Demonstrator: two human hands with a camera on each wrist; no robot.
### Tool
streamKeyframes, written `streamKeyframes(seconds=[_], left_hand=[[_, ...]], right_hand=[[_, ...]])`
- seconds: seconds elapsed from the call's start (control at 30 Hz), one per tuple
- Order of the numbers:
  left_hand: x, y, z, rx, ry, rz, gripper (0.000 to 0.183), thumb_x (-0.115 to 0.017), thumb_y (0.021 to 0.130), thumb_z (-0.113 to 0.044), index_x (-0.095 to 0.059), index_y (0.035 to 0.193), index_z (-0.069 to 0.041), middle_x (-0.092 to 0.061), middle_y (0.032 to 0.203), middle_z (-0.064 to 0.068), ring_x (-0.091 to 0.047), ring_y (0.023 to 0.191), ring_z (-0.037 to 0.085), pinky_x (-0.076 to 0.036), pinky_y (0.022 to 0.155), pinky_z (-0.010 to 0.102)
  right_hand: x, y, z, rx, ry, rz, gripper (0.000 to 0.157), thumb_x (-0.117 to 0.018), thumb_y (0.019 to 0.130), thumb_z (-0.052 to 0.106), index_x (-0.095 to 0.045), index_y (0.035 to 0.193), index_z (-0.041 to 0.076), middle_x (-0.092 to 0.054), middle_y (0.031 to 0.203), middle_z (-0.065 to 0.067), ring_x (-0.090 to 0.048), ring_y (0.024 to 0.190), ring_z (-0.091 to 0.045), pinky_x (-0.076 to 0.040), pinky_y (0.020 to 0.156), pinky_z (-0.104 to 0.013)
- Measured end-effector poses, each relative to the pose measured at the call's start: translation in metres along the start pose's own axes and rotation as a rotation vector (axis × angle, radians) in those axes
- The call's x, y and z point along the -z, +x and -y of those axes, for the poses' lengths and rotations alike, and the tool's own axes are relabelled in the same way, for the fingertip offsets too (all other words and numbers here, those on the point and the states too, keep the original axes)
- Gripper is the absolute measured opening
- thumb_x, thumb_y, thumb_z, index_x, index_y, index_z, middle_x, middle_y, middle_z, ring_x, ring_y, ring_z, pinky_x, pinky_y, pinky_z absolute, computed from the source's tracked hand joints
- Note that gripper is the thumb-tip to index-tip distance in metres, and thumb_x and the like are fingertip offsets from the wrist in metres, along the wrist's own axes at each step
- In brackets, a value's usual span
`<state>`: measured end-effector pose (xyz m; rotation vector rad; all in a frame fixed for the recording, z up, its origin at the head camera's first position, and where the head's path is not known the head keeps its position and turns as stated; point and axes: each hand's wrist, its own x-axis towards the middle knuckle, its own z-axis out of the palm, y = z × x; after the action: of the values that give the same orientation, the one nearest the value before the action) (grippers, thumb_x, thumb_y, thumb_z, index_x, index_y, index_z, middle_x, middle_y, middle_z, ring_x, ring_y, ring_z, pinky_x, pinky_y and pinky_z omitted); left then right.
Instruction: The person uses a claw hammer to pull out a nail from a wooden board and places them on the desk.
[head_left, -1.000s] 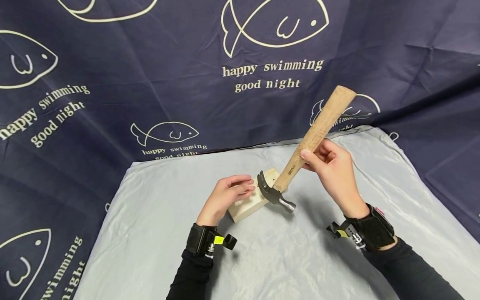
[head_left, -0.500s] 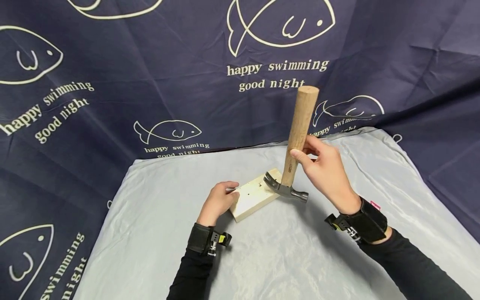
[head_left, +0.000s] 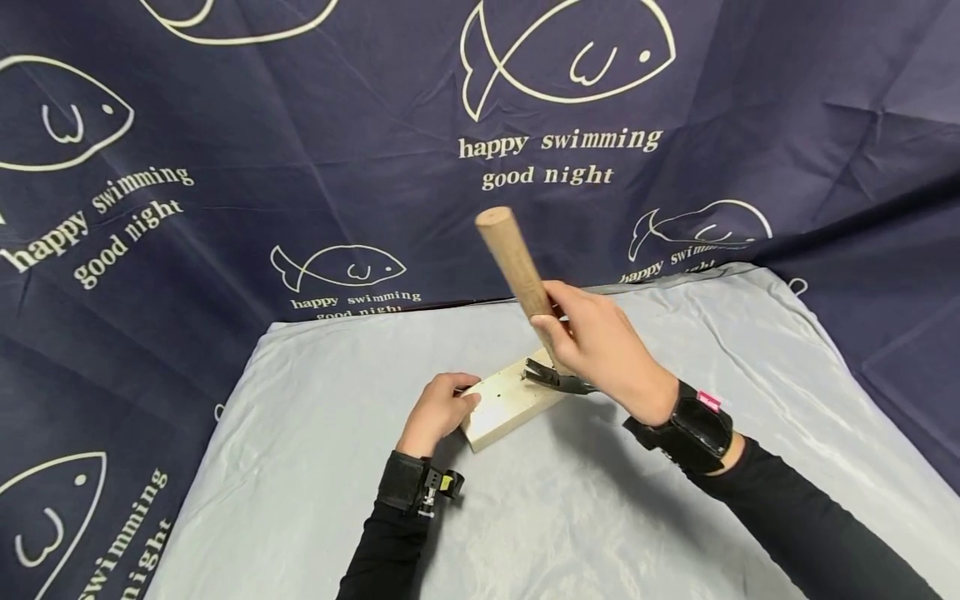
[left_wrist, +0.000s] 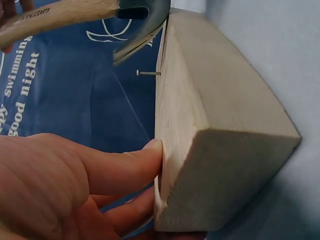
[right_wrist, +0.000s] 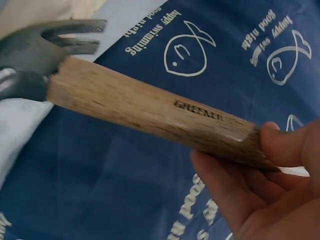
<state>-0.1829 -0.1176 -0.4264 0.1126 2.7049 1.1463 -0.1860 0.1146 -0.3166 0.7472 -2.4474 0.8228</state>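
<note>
A pale wooden block (head_left: 504, 407) lies slanted on the cloth-covered table. My left hand (head_left: 437, 410) holds its near left end; in the left wrist view the thumb (left_wrist: 132, 165) presses on the top face. From that face a thin nail (left_wrist: 148, 73) sticks out. My right hand (head_left: 609, 348) grips a claw hammer by its wooden handle (head_left: 516, 257), whose free end tilts up and to the left. Over the block's far half is the dark hammer head (head_left: 557, 380), claw toward the nail. Whether claw and nail touch I cannot tell. "GREENER" seems printed on the handle (right_wrist: 150, 112).
A light grey cloth (head_left: 300, 500) covers the table. Dark blue fabric (head_left: 375, 167) with white fish drawings and lettering hangs behind and at both sides. Small dark holes mark the block's top.
The hammer's handle end has swung from upper right to the left, with my right hand moving left. My left hand has come down from above the block and taken hold of its end.
</note>
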Motion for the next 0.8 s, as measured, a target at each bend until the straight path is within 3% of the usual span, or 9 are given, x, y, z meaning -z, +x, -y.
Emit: streamKeyframes(seconds=[0.1,0.3,0.8], left_hand=[[0.001,0.003,0.003,0.005,-0.012,0.012,0.030,-0.058,0.088,-0.019,-0.065,0.116,-0.014,-0.066,0.107,0.005,-0.059,0.085,0.016,-0.048,0.074,0.034],[0.001,0.006,0.007,0.005,-0.041,0.039,0.029,-0.058,0.087,-0.019,-0.066,0.115,-0.015,-0.066,0.102,0.004,-0.057,0.079,0.014,-0.047,0.069,0.031],[0.005,0.008,0.008,-0.030,-0.024,0.041,0.026,-0.061,0.085,-0.020,-0.070,0.109,-0.015,-0.069,0.096,0.003,-0.057,0.074,0.013,-0.047,0.066,0.030]], right_hand=[[-0.007,0.010,0.008,0.016,-0.078,0.046,0.027,-0.057,0.088,0.032,-0.057,0.111,0.019,-0.055,0.080,0.009,-0.054,0.068,-0.009,-0.046,0.059,-0.030],[-0.017,0.023,0.019,0.019,-0.132,0.133,0.024,-0.059,0.087,0.028,-0.056,0.108,0.017,-0.052,0.080,0.009,-0.052,0.066,-0.009,-0.045,0.055,-0.030],[-0.040,0.040,0.032,0.032,-0.231,0.245,0.011,-0.058,0.087,0.027,-0.051,0.087,0.019,-0.049,0.071,0.009,-0.051,0.058,-0.012,-0.041,0.047,-0.031]])
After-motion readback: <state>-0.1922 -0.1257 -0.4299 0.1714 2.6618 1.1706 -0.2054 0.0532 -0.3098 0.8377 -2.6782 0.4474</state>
